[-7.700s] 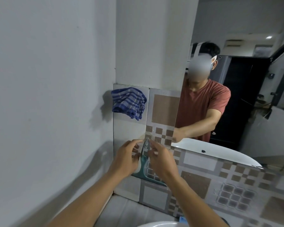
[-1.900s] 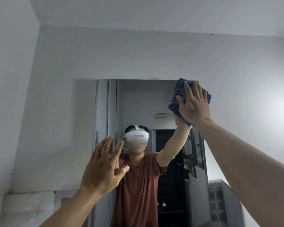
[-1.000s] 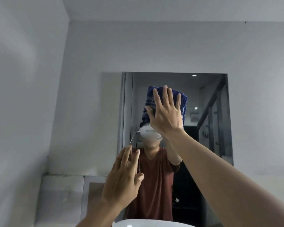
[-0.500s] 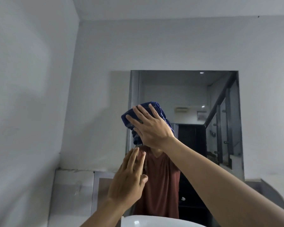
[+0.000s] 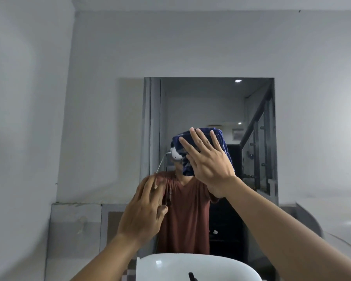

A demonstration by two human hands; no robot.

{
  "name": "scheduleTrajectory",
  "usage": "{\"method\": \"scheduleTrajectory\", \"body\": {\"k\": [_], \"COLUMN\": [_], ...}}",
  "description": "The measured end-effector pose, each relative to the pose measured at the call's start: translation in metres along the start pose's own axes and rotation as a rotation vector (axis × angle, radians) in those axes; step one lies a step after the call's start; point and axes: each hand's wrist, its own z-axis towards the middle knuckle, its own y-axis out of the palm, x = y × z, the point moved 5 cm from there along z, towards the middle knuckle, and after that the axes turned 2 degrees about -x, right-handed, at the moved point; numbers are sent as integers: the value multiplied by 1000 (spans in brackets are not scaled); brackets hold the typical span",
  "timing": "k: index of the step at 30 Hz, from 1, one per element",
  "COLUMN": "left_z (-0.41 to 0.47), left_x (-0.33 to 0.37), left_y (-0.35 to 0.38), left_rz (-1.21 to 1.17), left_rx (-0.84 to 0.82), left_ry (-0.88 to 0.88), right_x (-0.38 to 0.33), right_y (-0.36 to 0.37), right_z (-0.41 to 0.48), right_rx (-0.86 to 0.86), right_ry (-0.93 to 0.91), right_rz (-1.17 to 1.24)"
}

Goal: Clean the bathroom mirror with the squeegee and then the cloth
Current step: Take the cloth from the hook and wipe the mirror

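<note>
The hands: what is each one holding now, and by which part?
Right hand presses the blue cloth flat against the mirror, open palm over its middle, fingers spread. Left hand holds nothing.

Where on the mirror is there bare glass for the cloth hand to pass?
Free glass: the upper band of the mirror above the cloth, and the right strip beside the right hand. Crowded: lower left, where the left hand sits at the mirror's edge, and the bottom, bordered by the sink.
</note>
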Motion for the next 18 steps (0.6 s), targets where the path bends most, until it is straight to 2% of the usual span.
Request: {"method": "scheduleTrajectory", "body": {"k": [5, 13, 18], "left_z": [1, 4, 4], "left_x": [7, 11, 10], "left_y": [0, 10, 11], "left_rz": [109, 29, 8], "left_rx": [14, -11, 5], "left_ry": [57, -1, -15], "right_x": [41, 97, 107], "right_y": [-10, -20, -15], "right_z": [-11, -39, -68], "right_rx": [54, 54, 56], "right_ry": [148, 361, 453], "right_rz": [16, -29, -35]}}
